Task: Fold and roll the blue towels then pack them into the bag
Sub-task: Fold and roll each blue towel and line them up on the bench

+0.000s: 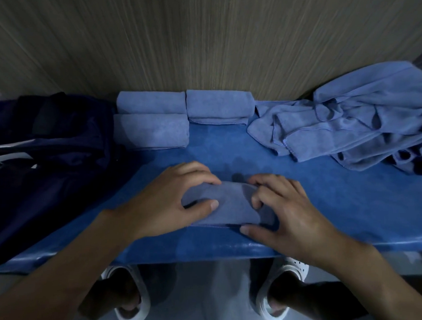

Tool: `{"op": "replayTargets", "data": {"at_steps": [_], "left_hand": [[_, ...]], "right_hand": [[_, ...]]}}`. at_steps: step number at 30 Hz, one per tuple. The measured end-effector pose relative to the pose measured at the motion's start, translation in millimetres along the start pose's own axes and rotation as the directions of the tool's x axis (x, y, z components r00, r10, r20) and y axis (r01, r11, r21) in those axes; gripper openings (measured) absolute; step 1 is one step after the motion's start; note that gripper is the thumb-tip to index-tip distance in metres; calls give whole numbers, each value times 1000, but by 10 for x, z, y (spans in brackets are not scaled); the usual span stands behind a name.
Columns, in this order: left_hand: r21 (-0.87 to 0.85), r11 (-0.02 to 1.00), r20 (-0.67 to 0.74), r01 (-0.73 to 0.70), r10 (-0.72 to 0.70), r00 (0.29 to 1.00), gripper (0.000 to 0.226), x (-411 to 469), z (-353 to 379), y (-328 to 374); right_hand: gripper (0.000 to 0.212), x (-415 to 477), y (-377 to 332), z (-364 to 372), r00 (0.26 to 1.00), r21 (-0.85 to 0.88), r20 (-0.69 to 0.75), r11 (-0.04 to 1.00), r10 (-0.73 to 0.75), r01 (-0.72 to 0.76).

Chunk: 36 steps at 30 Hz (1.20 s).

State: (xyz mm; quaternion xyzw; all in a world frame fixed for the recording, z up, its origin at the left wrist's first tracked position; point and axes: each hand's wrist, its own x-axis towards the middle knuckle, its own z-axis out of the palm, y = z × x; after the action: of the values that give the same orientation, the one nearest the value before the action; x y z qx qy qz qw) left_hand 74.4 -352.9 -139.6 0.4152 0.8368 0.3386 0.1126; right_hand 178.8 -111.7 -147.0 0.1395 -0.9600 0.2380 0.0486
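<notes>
step: rolling towel [224,204], front centre of bench [325,202] | left hand [176,202] curled over its left end, thumb pressing | right hand [283,212] curled on right end, apparently pinching (dim) | tip: keep ends level, tension even | bag [46,151] left of bench

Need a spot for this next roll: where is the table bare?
Bare table lies right of the right hand, in front of the loose towel pile, and in the strip between the towel being rolled and the three rolled towels. Crowded: the back edge, and the left, where the bag lies.
</notes>
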Motion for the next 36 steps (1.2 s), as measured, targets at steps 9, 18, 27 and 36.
{"op": "replayTargets", "data": {"at_steps": [9, 18, 27, 36], "left_hand": [[-5, 1000, 22, -16, 16, 1000, 40, -2, 23, 4], [190, 972, -283, 137, -79, 956, 46, 74, -187, -101], [475, 830, -253, 293, -190, 948, 66, 369, -382, -279], [584, 760, -143, 284, -249, 958, 74, 429, -414, -290]], "right_hand": [[51, 16, -21, 63, 1000, -35, -7, 999, 1, -1], [52, 176, -2, 46, 999, -56, 32, 998, 5, -4], [48, 720, 264, -118, 984, -146, 59, 977, 166, -156], [43, 1209, 461, -160, 981, -180, 21, 966, 192, -185]]}}
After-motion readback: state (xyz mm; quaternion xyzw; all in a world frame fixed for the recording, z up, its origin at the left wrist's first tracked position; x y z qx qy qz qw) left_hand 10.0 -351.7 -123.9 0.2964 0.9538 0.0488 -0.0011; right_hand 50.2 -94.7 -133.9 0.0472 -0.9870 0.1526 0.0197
